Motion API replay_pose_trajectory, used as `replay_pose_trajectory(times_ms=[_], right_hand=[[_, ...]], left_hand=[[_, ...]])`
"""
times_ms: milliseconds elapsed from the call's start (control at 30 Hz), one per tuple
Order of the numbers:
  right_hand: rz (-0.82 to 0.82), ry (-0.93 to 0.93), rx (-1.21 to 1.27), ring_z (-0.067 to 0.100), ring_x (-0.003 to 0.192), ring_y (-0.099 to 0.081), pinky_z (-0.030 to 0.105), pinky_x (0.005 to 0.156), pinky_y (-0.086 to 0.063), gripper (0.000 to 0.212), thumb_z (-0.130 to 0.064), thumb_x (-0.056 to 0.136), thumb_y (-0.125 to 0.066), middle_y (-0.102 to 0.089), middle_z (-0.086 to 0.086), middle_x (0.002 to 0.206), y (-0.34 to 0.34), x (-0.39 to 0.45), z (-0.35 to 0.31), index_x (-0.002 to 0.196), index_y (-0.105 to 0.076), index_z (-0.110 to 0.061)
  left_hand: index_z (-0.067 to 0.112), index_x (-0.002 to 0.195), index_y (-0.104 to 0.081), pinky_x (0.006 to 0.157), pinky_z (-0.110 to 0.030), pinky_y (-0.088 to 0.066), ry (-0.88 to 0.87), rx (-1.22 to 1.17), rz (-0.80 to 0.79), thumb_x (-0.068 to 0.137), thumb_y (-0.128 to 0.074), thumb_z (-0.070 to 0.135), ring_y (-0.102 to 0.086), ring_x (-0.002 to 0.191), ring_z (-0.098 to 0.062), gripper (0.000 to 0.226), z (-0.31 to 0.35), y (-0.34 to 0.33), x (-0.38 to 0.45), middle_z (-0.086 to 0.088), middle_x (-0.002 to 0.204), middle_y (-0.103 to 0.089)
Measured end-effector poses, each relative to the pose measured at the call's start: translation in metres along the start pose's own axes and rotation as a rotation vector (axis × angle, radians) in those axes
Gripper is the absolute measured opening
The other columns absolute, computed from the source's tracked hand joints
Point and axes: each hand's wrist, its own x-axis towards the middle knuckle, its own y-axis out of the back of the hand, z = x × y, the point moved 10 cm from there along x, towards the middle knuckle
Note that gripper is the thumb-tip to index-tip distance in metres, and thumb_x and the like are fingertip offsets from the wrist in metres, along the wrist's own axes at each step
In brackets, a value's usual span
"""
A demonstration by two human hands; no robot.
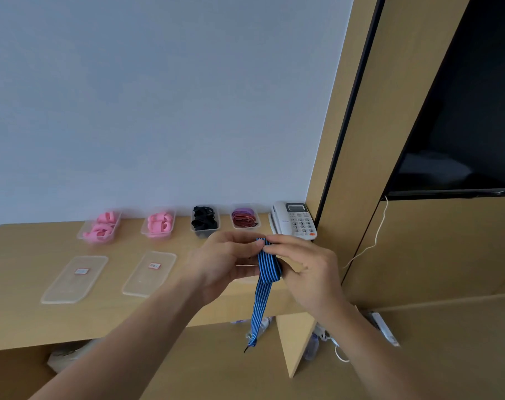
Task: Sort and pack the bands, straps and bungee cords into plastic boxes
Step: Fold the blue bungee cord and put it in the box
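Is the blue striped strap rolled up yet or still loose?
Partly rolled. The blue striped strap is wound between the left hand and right hand, with a loose tail hanging below the desk edge.

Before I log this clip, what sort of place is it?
Probably a hotel room or a small office. A corded desk phone sits on a built-in wooden counter, and a dark wall-mounted screen is set in matching wood panelling. Both hands hold a blue striped strap.
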Motion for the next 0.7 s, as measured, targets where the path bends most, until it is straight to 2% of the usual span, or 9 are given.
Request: replay_pose_trajectory(times_ms=[133, 233, 300, 367, 433, 500, 600, 667, 700], right_hand=[[-0.026, -0.076, 0.002, 0.009, 0.110, -0.070, 0.025, 0.093, -0.057, 0.035, 0.017, 0.080, -0.071, -0.074, 0.003, 0.116, -0.005, -0.010, 0.002, 0.103, -0.080, -0.009], [-0.041, -0.488, 0.305, 0.005, 0.107, -0.070, 0.019, 0.087, -0.056, 0.033, 0.002, 0.091, -0.068, -0.075, -0.005, 0.113, -0.015, -0.022, 0.033, 0.118, -0.074, -0.016], [-0.096, -0.688, 0.377, 0.001, 0.100, -0.071, 0.013, 0.081, -0.054, 0.030, -0.011, 0.093, -0.070, -0.076, -0.007, 0.107, -0.028, -0.032, 0.046, 0.121, -0.070, -0.021], [-0.153, -0.666, 0.345, 0.005, 0.094, -0.073, 0.018, 0.078, -0.057, 0.024, -0.013, 0.098, -0.064, -0.078, -0.008, 0.099, -0.034, -0.033, 0.041, 0.118, -0.071, -0.026], [-0.173, -0.586, 0.253, 0.015, 0.088, -0.074, 0.035, 0.078, -0.060, 0.025, -0.014, 0.102, -0.056, -0.078, -0.002, 0.093, -0.037, -0.031, 0.031, 0.118, -0.071, -0.026], [-0.196, -0.514, 0.143, 0.015, 0.083, -0.073, 0.043, 0.076, -0.059, 0.021, -0.022, 0.100, -0.059, -0.076, -0.001, 0.088, -0.041, -0.030, 0.022, 0.118, -0.070, -0.022], [-0.184, -0.458, -0.020, 0.016, 0.067, -0.066, 0.038, 0.066, -0.056, 0.021, -0.033, 0.090, -0.072, -0.070, -0.003, 0.074, -0.043, -0.026, 0.015, 0.105, -0.070, -0.018], [-0.094, -0.428, -0.096, 0.015, 0.051, -0.054, 0.031, 0.051, -0.045, 0.009, -0.024, 0.089, -0.075, -0.059, -0.007, 0.058, -0.035, -0.023, 0.012, 0.091, -0.071, -0.017], [-0.081, -0.425, -0.126, 0.015, 0.048, -0.051, 0.032, 0.047, -0.042, 0.007, -0.021, 0.089, -0.074, -0.057, -0.007, 0.055, -0.034, -0.023, 0.013, 0.088, -0.071, -0.015]], left_hand=[[0.010, 0.098, -0.080, 0.076, -0.030, -0.059, -0.039, -0.009, 0.109, 0.090, -0.067, -0.004, -0.075, 0.092, -0.029, 0.020, 0.001, 0.015, 0.000, -0.016, 0.102, -0.076], [0.002, 0.109, -0.073, 0.073, -0.028, -0.059, -0.085, 0.011, 0.170, 0.088, -0.067, -0.008, -0.076, 0.089, -0.029, 0.024, 0.005, 0.020, 0.001, -0.016, 0.098, -0.077], [0.003, 0.112, -0.071, 0.074, -0.028, -0.059, -0.131, 0.027, 0.221, 0.088, -0.068, -0.008, -0.076, 0.088, -0.027, 0.026, 0.010, 0.024, 0.000, -0.014, 0.096, -0.078], [0.005, 0.114, -0.072, 0.077, -0.030, -0.060, -0.181, 0.070, 0.274, 0.087, -0.071, -0.006, -0.076, 0.089, -0.026, 0.029, 0.015, 0.026, -0.002, -0.011, 0.096, -0.078], [0.007, 0.117, -0.071, 0.082, -0.036, -0.061, -0.214, 0.099, 0.319, 0.087, -0.074, -0.003, -0.076, 0.093, -0.026, 0.031, 0.017, 0.025, -0.004, -0.010, 0.099, -0.078], [0.008, 0.117, -0.071, 0.084, -0.038, -0.061, -0.226, 0.099, 0.352, 0.087, -0.074, -0.001, -0.076, 0.095, -0.026, 0.031, 0.016, 0.024, -0.005, -0.009, 0.101, -0.078], [0.007, 0.116, -0.071, 0.082, -0.038, -0.062, -0.228, 0.077, 0.380, 0.087, -0.075, -0.001, -0.076, 0.092, -0.026, 0.030, 0.015, 0.022, -0.006, -0.009, 0.099, -0.078], [0.008, 0.116, -0.072, 0.080, -0.035, -0.061, -0.229, 0.095, 0.371, 0.087, -0.075, 0.000, -0.076, 0.092, -0.024, 0.030, 0.014, 0.019, -0.007, -0.008, 0.099, -0.079], [0.008, 0.115, -0.072, 0.079, -0.034, -0.061, -0.228, 0.106, 0.367, 0.087, -0.076, 0.001, -0.076, 0.092, -0.023, 0.030, 0.014, 0.018, -0.007, -0.007, 0.098, -0.079]])
